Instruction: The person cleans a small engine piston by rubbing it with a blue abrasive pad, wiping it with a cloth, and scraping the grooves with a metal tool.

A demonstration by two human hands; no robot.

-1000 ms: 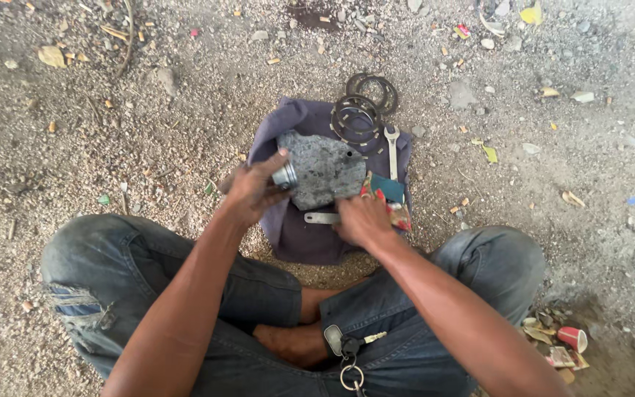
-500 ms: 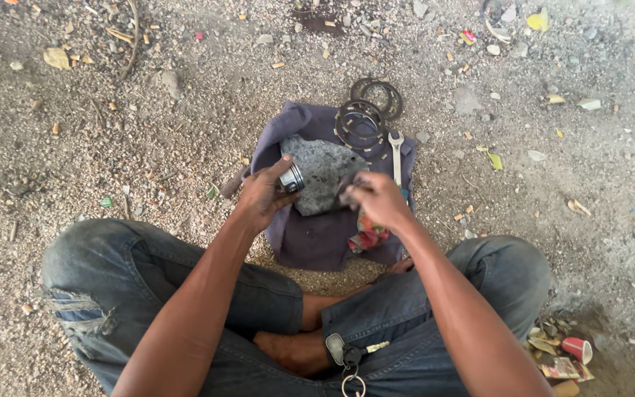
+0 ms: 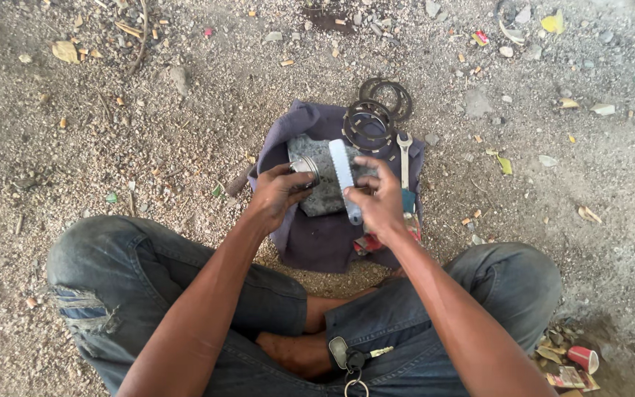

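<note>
Two hands work over a rough grey stone (image 3: 326, 187) on a purple cloth (image 3: 317, 239).
Left hand (image 3: 277, 195) grips a shiny metal ring (image 3: 305, 167), half hidden; right hand (image 3: 380, 202) holds a flat pale file (image 3: 343, 173).

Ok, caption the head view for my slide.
Left hand steadies a metal ring on a stone; right hand holds a file.

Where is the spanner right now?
In the head view the spanner lies on the purple cloth, right of the grey stone, just below the stack of metal rings and above the right hand.
</note>
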